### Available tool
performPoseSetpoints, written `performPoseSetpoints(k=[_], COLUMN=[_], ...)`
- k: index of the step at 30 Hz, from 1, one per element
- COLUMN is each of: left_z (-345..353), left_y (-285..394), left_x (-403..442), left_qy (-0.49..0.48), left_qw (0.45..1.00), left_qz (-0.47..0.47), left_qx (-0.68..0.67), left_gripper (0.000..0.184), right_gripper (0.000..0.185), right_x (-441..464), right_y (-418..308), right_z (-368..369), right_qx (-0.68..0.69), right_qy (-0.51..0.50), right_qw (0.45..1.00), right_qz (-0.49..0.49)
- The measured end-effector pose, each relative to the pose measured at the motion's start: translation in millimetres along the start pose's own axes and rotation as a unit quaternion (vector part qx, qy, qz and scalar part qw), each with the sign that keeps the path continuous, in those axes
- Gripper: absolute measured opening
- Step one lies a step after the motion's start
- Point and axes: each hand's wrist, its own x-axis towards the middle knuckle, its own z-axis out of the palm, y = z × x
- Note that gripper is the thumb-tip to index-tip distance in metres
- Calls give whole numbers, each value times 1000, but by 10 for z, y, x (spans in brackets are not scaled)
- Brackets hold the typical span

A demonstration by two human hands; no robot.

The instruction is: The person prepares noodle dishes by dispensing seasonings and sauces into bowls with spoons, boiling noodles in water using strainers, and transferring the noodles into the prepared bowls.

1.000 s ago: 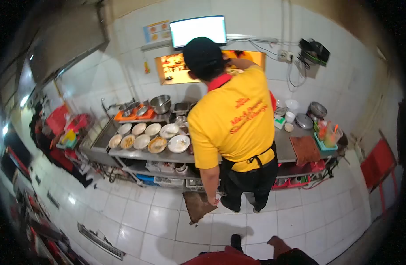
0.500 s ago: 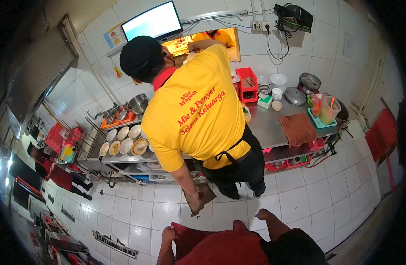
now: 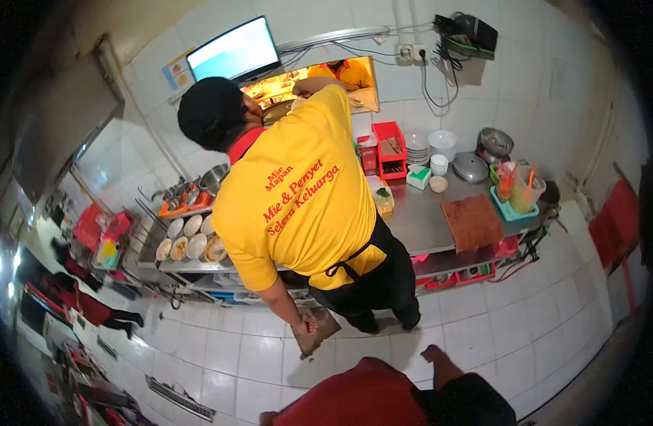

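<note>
"Grip first: how do our two hands stand?"

"Our right hand is held out over the white tiled floor, small and dim, and we cannot tell whether its fingers are spread or pressed together. Our left hand shows only as a sliver at the bottom edge — we cannot tell its grip either."

"What is nearest to them?"

"The red garment on our own body. It fills the bottom middle of our view, between the two hands. The left one is right at its edge, though we cannot tell if it pinches the cloth; the right one is apart from it, beyond a black sleeve."

"And whom do we face?"

"A co-worker in a yellow shirt and black cap, back toward us. One arm is raised toward a lit opening in the wall; the other hangs down, its hand overlapping a brown mat on the floor as we look."

"What do we see on the steel counter?"

"White bowls to the left. To the right, a brown cloth drapes over the front edge, near a turquoise tray and a lidded pan."
</note>
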Motion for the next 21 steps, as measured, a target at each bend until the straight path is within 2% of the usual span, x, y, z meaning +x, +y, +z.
performPoseSetpoints(k=[1,2,3,4,5,6,7,8,9,10,11,13,14,15,17,19,20,21], left_z=[37,72,49,-64,-127,-141,-258,-345,-305,-267,-372,-987,-961,-905,-946,-922,-925,-800], left_y=[-64,-144,-207,-345,-364,-434,-392,-342,-342,-392,-313,7,-65,-192,-312,-464,-563,-750], left_x=[8,53,124,130,333,502,614,677,849,1021,1056,665,678,681,549,389,284,215], left_qy=[21,70,105,107,17,65,162,166,257,208,252,311,325,340,366,415,418,411], left_qw=[998,989,980,966,986,987,985,986,966,967,921,837,832,829,785,752,749,746], left_qz=[50,99,131,131,40,15,-13,5,-6,-107,-204,-241,-239,-236,-276,-330,-351,-366], left_qx=[39,87,103,193,161,144,59,15,9,-100,-217,-380,-381,-376,-417,-392,-375,-375], left_gripper=[22,19,13,15,14,21,34,43,25,56,61,52,49,46,41,41,41,41], right_gripper=[27,27,33,40,38,38,39,42,41,39,37,34,34,32,30,25,25,25], right_x=[20,-71,-116,-86,-173,-452,-299,-166,-249,-161,-46,78,78,123,222,364,292,345], right_y=[-16,-36,15,90,-180,-301,-53,182,319,409,415,449,408,243,-221,-457,-968,-1180], right_z=[49,155,438,464,82,-238,25,292,394,144,-206,-508,-738,-1003,-1313,-1460,-1756,-1837], right_qx=[62,38,335,596,523,533,589,646,764,638,496,420,406,466,569,596,515,504], right_qy=[-67,-73,-123,-156,-154,-132,-112,-97,-40,-54,-70,-12,-26,-38,-61,-78,-24,-36], right_qw=[996,997,930,770,787,788,775,748,643,768,866,905,912,883,789,761,807,813], right_qz=[8,9,90,166,287,277,199,119,39,18,-7,-59,-57,36,223,242,289,291])
